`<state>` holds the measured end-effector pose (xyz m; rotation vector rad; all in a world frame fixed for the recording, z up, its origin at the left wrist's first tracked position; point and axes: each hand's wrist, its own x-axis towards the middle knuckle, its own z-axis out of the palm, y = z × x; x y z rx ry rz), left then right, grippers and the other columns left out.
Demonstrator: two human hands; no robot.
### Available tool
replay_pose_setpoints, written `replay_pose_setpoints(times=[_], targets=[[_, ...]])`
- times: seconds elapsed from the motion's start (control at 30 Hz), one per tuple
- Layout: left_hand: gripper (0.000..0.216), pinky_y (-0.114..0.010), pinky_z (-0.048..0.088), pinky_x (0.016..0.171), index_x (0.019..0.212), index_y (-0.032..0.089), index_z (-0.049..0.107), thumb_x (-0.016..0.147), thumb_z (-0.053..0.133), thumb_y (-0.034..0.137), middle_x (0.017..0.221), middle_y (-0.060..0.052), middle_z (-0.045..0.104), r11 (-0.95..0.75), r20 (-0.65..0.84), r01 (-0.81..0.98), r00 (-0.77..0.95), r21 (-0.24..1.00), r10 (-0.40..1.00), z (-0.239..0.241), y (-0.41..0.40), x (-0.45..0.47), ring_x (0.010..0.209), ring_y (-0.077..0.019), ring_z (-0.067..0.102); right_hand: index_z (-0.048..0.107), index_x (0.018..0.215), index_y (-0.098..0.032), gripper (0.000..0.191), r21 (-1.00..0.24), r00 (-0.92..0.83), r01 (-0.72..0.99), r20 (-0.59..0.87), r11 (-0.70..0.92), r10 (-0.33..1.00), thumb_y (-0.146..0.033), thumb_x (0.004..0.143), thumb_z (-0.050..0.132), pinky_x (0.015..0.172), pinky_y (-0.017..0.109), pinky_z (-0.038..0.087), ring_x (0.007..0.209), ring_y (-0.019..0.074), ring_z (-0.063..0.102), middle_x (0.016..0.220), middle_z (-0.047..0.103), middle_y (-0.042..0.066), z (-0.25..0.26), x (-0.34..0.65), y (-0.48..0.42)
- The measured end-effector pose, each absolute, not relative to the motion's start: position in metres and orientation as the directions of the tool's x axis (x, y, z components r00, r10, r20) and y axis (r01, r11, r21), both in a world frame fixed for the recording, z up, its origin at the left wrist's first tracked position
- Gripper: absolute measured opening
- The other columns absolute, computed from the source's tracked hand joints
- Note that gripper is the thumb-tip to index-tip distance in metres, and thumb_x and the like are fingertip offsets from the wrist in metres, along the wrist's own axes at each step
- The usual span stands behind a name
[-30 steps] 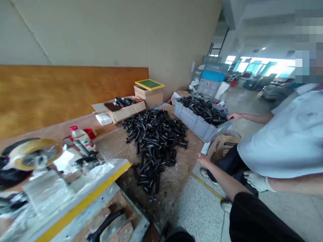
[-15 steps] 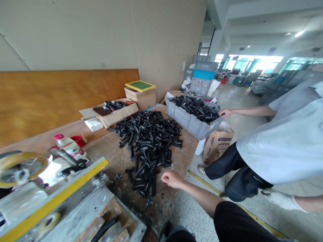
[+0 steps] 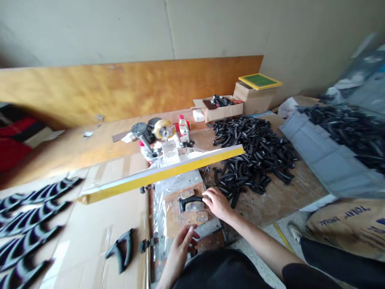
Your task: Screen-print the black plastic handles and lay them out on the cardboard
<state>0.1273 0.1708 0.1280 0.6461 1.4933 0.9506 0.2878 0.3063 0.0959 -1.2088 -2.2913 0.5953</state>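
- One curved black handle (image 3: 192, 199) lies in the wooden fixture (image 3: 177, 219), a little below the centre of the frame, its left end bent downward.
- It looks like moulded plastic: I judge it light, stiff and hard to break, with a smooth skin that may slip a little under dry fingers. The plain middle of the curve seems the surest hold; the ends give less to pinch.
- The right hand (image 3: 219, 204) has its fingertips at the handle's right end; they cover it, so whether they clamp it or only touch it I cannot tell.
- The left hand (image 3: 182, 241), at bottom centre, has thumb and fingers apart and loosely bent, near the fixture's lower edge.
- A yellow-faced beam (image 3: 164, 175) slants across the middle of the frame, above the fixture.
- Right of centre, a heap of black tubular pieces (image 3: 255, 150) spreads over the bench (image 3: 288, 200), beside a grey crate (image 3: 315, 152) filled with dark pieces.
- At lower left, a forked black piece (image 3: 129, 245) lies on cardboard (image 3: 90, 241); rows of black arched parts (image 3: 60, 208) line the left edge.
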Motion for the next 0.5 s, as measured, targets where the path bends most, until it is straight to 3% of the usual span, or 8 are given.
replay_pose_setpoints(times=[0.13, 0.3, 0.4, 0.5], targets=[[0.06, -0.024, 0.043, 0.055, 0.098, 0.015, 0.066, 0.071, 0.06, 0.067, 0.08, -0.006, 0.063, 0.53, -0.54, -0.138, -0.045, 0.836, 0.84, 0.113, 0.164, 0.129, 0.067, -0.0152, 0.057, 0.062, 0.105, -0.018, 0.022, -0.442, -0.578, 0.67, 0.194, 0.596, 0.793, -0.034, 0.089, 0.06, 0.088, 0.035, 0.043, 0.1, 0.0224, 0.053, 0.102, 0.061, 0.008, 0.09, 0.263, 0.31], [0.056, -0.022, 0.041, 0.055, 0.101, 0.014, 0.063, 0.077, 0.056, 0.065, 0.082, -0.005, 0.062, 0.504, -0.514, -0.169, -0.025, 0.847, 0.857, 0.101, 0.161, 0.124, 0.068, -0.0137, 0.057, 0.061, 0.09, -0.017, 0.018, -0.279, -0.581, 0.754, 0.137, 0.594, 0.802, -0.035, 0.09, 0.059, 0.082, 0.035, 0.042, 0.097, 0.0236, 0.053, 0.096, 0.061, 0.009, 0.082, 0.24, 0.317], [0.058, -0.023, 0.042, 0.055, 0.102, 0.014, 0.064, 0.075, 0.059, 0.064, 0.083, -0.006, 0.064, 0.518, -0.533, -0.191, -0.033, 0.834, 0.846, 0.101, 0.161, 0.123, 0.069, -0.015, 0.058, 0.059, 0.089, -0.017, 0.015, -0.232, -0.575, 0.778, 0.112, 0.584, 0.81, -0.031, 0.092, 0.056, 0.078, 0.036, 0.041, 0.093, 0.024, 0.054, 0.094, 0.063, 0.009, 0.088, 0.232, 0.314], [0.069, -0.028, 0.048, 0.06, 0.115, 0.014, 0.061, 0.07, 0.063, 0.067, 0.095, -0.011, 0.068, 0.531, -0.571, -0.288, -0.07, 0.797, 0.818, 0.107, 0.164, 0.123, 0.078, -0.02, 0.062, 0.059, 0.089, -0.017, 0.016, -0.233, -0.584, 0.763, 0.153, 0.603, 0.797, -0.032, 0.093, 0.054, 0.078, 0.039, 0.041, 0.089, 0.0248, 0.054, 0.09, 0.064, 0.009, 0.104, 0.224, 0.294]])
